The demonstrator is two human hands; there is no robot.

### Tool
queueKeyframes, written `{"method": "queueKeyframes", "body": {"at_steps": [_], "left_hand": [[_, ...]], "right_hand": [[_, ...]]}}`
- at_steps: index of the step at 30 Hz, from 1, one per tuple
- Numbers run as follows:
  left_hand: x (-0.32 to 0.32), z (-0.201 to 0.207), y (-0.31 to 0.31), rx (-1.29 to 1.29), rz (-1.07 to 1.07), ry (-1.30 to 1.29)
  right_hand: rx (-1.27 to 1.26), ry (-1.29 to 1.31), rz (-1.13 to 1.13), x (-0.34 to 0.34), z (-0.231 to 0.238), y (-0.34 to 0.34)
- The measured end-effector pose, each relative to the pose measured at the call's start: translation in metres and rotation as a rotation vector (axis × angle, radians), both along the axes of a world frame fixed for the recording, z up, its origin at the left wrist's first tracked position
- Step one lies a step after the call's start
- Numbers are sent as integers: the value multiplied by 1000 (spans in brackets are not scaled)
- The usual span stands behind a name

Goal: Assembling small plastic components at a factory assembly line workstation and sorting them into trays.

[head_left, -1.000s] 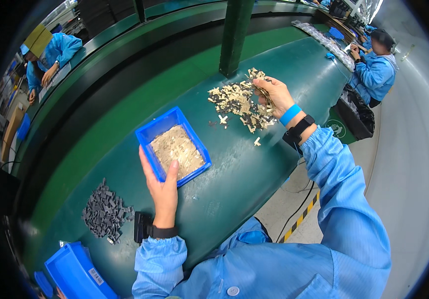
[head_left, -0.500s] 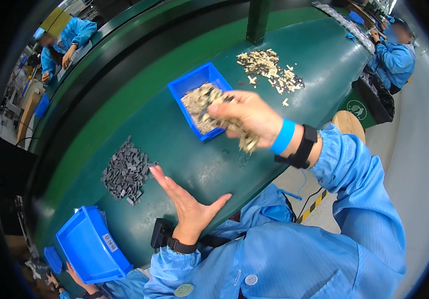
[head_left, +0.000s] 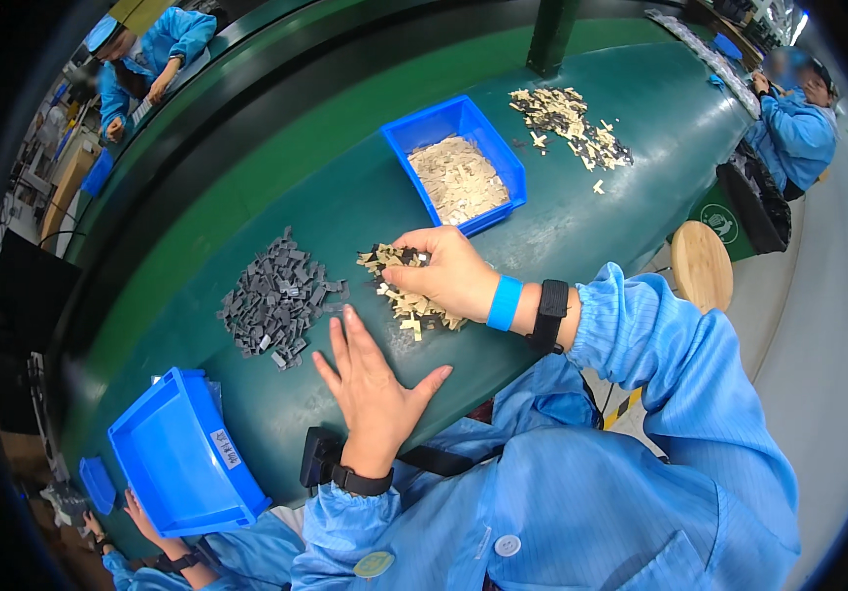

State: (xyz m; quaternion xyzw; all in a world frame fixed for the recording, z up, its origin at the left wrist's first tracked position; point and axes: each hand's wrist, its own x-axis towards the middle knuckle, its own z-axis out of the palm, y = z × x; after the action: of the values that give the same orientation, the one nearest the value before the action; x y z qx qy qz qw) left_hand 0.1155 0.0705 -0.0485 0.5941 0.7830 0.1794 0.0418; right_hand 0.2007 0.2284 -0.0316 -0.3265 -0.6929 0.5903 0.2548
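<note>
Fingers [head_left: 360, 340] spread, the left hand [head_left: 376, 402] is just right of the grey bits [head_left: 276, 297]; the right hand [head_left: 458, 276] curls over a cream-and-black heap [head_left: 412, 305], near and left of the blue bin [head_left: 514, 187], whether pinching any I cannot tell

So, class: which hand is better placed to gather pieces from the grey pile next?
Left, probably. The left hand is spread open, fingertips close beside the grey pile, while the right hand is farther off, its grip at the cream-and-black pieces.
</note>
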Motion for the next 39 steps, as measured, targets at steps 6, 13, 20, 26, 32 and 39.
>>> {"method": "queueKeyframes", "body": {"at_steps": [6, 13, 20, 26, 32, 39], "left_hand": [[0, 8, 2, -88, 97, 42], [5, 7, 22, 75, -53, 32], [4, 3, 45, 125, -151, -98], [3, 5, 57, 103, -141, -96], [9, 8, 67, 68, -169, -33], [9, 2, 77, 55, -168, -6]], "right_hand": [[416, -192, 13, 0, -7, 1], [610, -443, 134, 7, 4, -4], [580, -288, 242, 22, 9, 0], [255, -92, 246, 56, 24, 0], [52, 17, 228, 70, 13, -15], [-193, 243, 57, 67, 15, 5]]}}
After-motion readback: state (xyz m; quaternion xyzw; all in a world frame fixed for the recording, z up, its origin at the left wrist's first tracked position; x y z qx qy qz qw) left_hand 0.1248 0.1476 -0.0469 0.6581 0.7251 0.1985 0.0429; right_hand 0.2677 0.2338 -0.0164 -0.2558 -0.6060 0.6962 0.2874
